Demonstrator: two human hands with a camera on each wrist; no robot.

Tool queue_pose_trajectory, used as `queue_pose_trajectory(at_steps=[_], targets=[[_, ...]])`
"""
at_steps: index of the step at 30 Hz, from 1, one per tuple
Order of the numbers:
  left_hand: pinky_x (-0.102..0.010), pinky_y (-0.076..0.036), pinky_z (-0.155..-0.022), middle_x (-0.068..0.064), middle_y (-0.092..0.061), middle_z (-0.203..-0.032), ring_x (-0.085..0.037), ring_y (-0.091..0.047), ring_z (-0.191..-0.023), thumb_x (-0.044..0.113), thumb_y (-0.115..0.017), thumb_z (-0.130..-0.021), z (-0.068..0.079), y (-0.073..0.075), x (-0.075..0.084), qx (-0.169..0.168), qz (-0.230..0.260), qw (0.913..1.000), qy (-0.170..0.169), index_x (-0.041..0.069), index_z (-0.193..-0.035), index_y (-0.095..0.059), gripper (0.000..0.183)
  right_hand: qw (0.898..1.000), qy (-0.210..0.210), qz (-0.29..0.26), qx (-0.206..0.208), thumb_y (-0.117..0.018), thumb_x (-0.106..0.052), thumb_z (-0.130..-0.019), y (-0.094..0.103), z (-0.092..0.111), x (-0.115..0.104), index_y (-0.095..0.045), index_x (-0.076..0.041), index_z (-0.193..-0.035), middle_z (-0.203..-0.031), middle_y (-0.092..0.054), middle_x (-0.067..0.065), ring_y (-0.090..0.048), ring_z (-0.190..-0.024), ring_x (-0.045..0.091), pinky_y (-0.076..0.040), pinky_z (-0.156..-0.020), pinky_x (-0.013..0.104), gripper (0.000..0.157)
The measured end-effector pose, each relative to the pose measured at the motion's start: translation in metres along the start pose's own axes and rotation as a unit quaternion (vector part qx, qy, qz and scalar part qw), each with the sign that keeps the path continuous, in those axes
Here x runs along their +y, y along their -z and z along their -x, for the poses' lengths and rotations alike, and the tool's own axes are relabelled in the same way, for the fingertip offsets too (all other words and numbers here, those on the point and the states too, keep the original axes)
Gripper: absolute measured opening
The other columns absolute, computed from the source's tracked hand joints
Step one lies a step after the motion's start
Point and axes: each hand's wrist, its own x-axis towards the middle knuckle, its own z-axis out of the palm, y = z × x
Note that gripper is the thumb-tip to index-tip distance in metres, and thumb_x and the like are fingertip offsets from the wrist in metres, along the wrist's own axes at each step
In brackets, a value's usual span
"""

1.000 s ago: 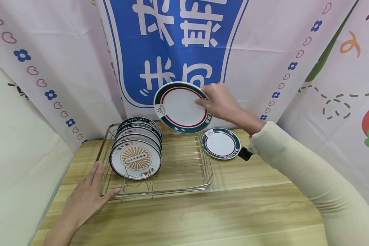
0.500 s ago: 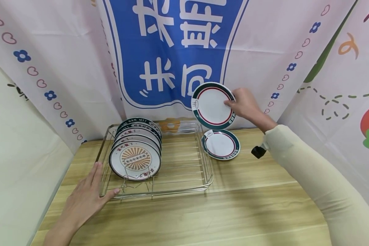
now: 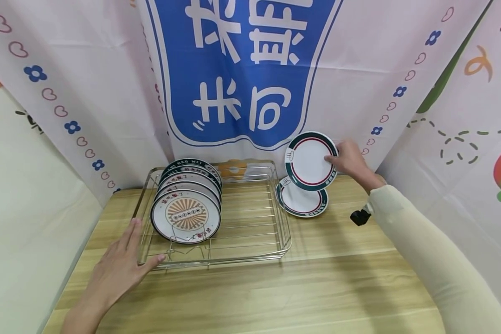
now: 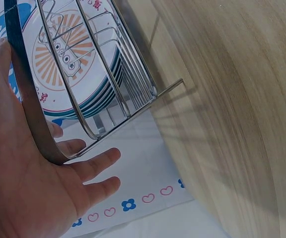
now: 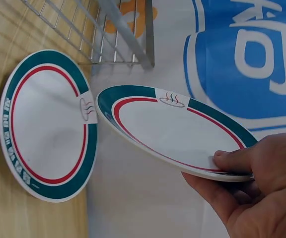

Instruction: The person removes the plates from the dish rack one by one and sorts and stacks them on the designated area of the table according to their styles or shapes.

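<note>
My right hand (image 3: 350, 160) pinches a white plate (image 3: 311, 160) with a green rim and red ring by its right edge, thumb on the face and fingers beneath. The plate is tilted, in the air over a matching plate (image 3: 302, 199) that lies on the table to the right of the wire dish rack (image 3: 250, 257). In the right wrist view the held plate (image 5: 178, 131) is apart from the lower plate (image 5: 48, 129). My left hand (image 3: 117, 269) rests against the rack's front left corner, its fingers straight; the left wrist view shows the palm (image 4: 34, 183) touching the metal frame.
Several plates (image 3: 185, 218) stand leaning in a row in the rack's left part, the front one with an orange sunburst. A wooden table (image 3: 250, 297) bears the rack. A printed cloth (image 3: 346, 60) hangs behind it, close to the held plate.
My right hand has carried the plate from above the rack to the right and then down, over the plate on the table. My left hand has stayed at the rack's corner.
</note>
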Motion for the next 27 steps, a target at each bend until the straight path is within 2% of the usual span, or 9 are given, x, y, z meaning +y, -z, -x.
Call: queue_pose_trajectory(at_steps=[5,10,14,21,27], targets=[[-0.081,-0.028,-0.112,-0.027,-0.005,-0.175,-0.067,-0.029,-0.143,0.068,-0.060,-0.099,0.001,0.001,0.001,-0.001,0.000,1.0000,0.002,0.010,-0.170,0.007,0.114,0.997,-0.056,-0.036,-0.026,-0.068,-0.010,-0.103,-0.009,0.002,0.020,-0.067,0.014,-0.121,-0.102,-0.075,0.030,-0.072,-0.076,0.027,-0.062,-0.067,0.030,0.030],[-0.081,-0.027,-0.112,-0.027,-0.004,-0.175,-0.067,-0.029,-0.143,0.068,-0.060,-0.099,0.000,0.001,0.000,-0.001,0.003,1.0000,0.001,0.010,-0.170,0.007,0.114,0.989,-0.111,-0.084,-0.047,-0.068,-0.009,-0.103,-0.017,0.004,0.034,-0.064,0.013,-0.127,-0.107,-0.075,0.028,-0.074,-0.081,0.026,-0.067,-0.080,0.040,0.032],[-0.081,-0.027,-0.113,-0.026,-0.003,-0.176,-0.067,-0.028,-0.144,0.068,-0.060,-0.099,0.001,0.001,0.000,-0.001,0.004,1.0000,0.000,0.010,-0.170,0.007,0.113,0.981,-0.144,-0.119,-0.057,-0.068,-0.009,-0.104,-0.026,0.006,0.047,-0.064,0.014,-0.126,-0.105,-0.076,0.026,-0.074,-0.080,0.022,-0.067,-0.080,0.037,0.032],[-0.081,-0.027,-0.113,-0.026,-0.003,-0.176,-0.066,-0.028,-0.145,0.068,-0.060,-0.099,0.001,0.002,0.001,0.000,0.005,1.0000,0.002,0.009,-0.170,0.006,0.114,0.965,-0.179,-0.175,-0.077,-0.066,-0.006,-0.104,-0.042,0.009,0.070,-0.058,0.018,-0.133,-0.103,-0.076,0.023,-0.074,-0.078,0.016,-0.065,-0.090,0.041,0.038],[-0.081,-0.027,-0.113,-0.027,-0.005,-0.175,-0.066,-0.029,-0.145,0.067,-0.061,-0.099,0.001,0.002,0.001,0.002,0.007,1.0000,0.002,0.010,-0.170,0.006,0.113,0.951,-0.215,-0.209,-0.071,-0.066,-0.005,-0.104,-0.053,0.010,0.084,-0.053,0.019,-0.139,-0.099,-0.075,0.018,-0.071,-0.074,0.012,-0.066,-0.083,0.032,0.045]])
